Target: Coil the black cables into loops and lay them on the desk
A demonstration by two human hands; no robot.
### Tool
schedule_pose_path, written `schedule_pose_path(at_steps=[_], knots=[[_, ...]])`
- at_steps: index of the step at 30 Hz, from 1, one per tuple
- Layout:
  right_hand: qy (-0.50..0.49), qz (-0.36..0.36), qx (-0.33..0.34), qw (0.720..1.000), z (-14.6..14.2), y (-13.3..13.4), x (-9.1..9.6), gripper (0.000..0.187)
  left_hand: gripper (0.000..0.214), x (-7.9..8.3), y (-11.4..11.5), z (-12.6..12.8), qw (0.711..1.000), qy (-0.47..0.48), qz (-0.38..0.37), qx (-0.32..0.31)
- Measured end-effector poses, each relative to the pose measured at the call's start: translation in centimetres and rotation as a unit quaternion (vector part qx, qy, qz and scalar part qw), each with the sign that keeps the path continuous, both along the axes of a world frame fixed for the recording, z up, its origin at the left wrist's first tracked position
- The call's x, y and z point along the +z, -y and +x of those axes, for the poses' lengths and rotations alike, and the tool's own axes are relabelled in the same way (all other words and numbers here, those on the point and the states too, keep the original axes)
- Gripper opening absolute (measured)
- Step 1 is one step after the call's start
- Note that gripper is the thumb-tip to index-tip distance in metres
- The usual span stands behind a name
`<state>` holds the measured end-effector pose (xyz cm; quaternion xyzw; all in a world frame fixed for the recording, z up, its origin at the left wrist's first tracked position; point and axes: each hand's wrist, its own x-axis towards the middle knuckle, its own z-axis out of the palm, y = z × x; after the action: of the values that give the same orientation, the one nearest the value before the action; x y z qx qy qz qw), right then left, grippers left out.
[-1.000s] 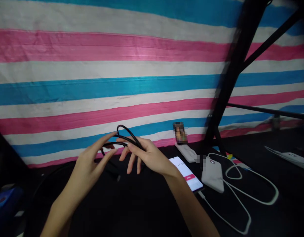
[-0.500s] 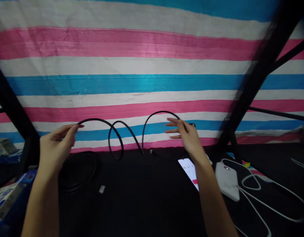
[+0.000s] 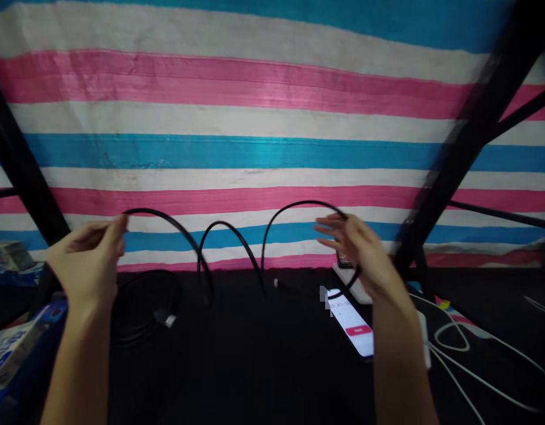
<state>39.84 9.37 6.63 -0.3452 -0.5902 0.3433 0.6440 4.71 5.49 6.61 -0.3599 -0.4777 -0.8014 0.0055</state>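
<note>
A black cable (image 3: pixel 308 202) hangs in loose loops between my hands, above the dark tabletop (image 3: pixel 241 372). At the left, my left hand (image 3: pixel 91 254) pinches it between thumb and fingertips. My right hand (image 3: pixel 358 248) grips it near the base of the fingers, while several fingers stretch out to the left. A tail of cable drops below my right hand toward the phone. Under the loops, a small connector (image 3: pixel 276 283) shows; the dark surface hides where it leads. Another light-tipped plug (image 3: pixel 170 320) is beside a coil of black cable (image 3: pixel 122 340) near my left wrist.
A lit phone (image 3: pixel 360 343) lies by my right forearm. Behind it are a pale block (image 3: pixel 363 294) and, farther right, white cables (image 3: pixel 498 348). Blue-and-white packages (image 3: pixel 16 348) sit at the left. Black frame posts (image 3: pixel 458 147) stand before a striped sheet (image 3: pixel 255 124).
My hands have moved farther apart, the left going left and the right going right, spreading the cable's loops. The light-tipped plug has shifted up and left. More of the phone shows.
</note>
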Motion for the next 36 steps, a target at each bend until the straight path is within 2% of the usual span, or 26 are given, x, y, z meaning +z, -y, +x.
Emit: schedule_pose_path(at_steps=[1, 4, 6, 8, 11, 13, 15, 17, 18, 19, 20, 23, 24, 26, 29, 31, 33, 36], knots=[[0.027, -0.014, 0.049, 0.998, -1.5, 0.2, -0.3, 0.031, 0.017, 0.1, 0.1, 1.4, 0.999, -0.042, 0.003, -0.029], [0.071, -0.077, 0.184, 0.977, -5.9, 0.5, -1.7, 0.033, 0.019, -0.3, 0.5, 5.9, 0.991, -0.126, 0.009, -0.032], [0.068, -0.121, 0.262, 0.955, -7.8, 0.6, -2.4, 0.038, 0.020, -0.7, 0.6, 8.2, 0.988, -0.137, -0.018, -0.067], [0.053, -0.143, 0.305, 0.940, -8.5, 0.6, -2.5, 0.045, 0.021, -1.2, 0.7, 9.4, 0.987, -0.130, -0.033, -0.089], [0.049, -0.108, 0.283, 0.952, -7.7, 0.8, -1.9, 0.054, 0.024, -1.4, 0.8, 9.4, 0.982, -0.146, -0.067, -0.098], [0.071, -0.069, 0.235, 0.967, -6.8, 1.3, -1.2, 0.044, 0.029, -1.3, 0.9, 8.8, 0.967, -0.212, -0.110, -0.093], [0.097, -0.050, 0.205, 0.973, -6.1, 2.1, -0.6, 0.038, 0.058, -1.3, 0.8, 8.5, 0.934, -0.313, -0.144, -0.096], [0.120, -0.040, 0.212, 0.969, -5.9, 3.0, -0.2, 0.041, 0.090, -1.6, 0.3, 8.5, 0.899, -0.395, -0.149, -0.114], [0.128, -0.033, 0.228, 0.965, -5.9, 3.4, -0.1, 0.041, 0.096, -1.8, 0.0, 8.7, 0.887, -0.415, -0.148, -0.137], [0.136, -0.024, 0.244, 0.960, -5.9, 3.7, 0.0, 0.039, 0.092, -2.1, -0.4, 8.9, 0.881, -0.418, -0.147, -0.167], [0.142, -0.015, 0.253, 0.957, -5.9, 3.9, 0.0, 0.035, 0.080, -2.4, -0.8, 9.1, 0.878, -0.408, -0.150, -0.202], [0.118, 0.015, 0.230, 0.966, -5.9, 3.6, -0.3, 0.025, 0.018, -3.1, -1.7, 9.6, 0.891, -0.301, -0.183, -0.285], [0.102, 0.024, 0.212, 0.972, -5.9, 3.2, -0.5, 0.025, 0.021, -3.2, -1.8, 9.7, 0.903, -0.246, -0.192, -0.296], [0.073, 0.029, 0.182, 0.980, -6.2, 2.0, -1.2, 0.026, 0.040, -3.2, -1.7, 9.7, 0.924, -0.127, -0.189, -0.306], [0.039, -0.017, 0.197, 0.979, -7.5, 0.3, -2.7, 0.017, 0.043, -2.9, -1.4, 9.9, 0.935, 0.028, -0.124, -0.332], [-0.002, -0.053, 0.226, 0.973, -8.7, -0.3, -3.6, 0.034, 0.044, -3.0, -1.4, 10.1, 0.928, 0.104, -0.085, -0.348], [-0.057, -0.074, 0.232, 0.968, -9.5, -0.4, -4.1, 0.042, 0.047, -3.4, -1.6, 10.3, 0.922, 0.143, -0.069, -0.353], [-0.134, -0.079, 0.197, 0.968, -9.6, -0.2, -4.0, 0.044, 0.051, -4.4, -2.2, 10.7, 0.922, 0.131, -0.085, -0.356]])
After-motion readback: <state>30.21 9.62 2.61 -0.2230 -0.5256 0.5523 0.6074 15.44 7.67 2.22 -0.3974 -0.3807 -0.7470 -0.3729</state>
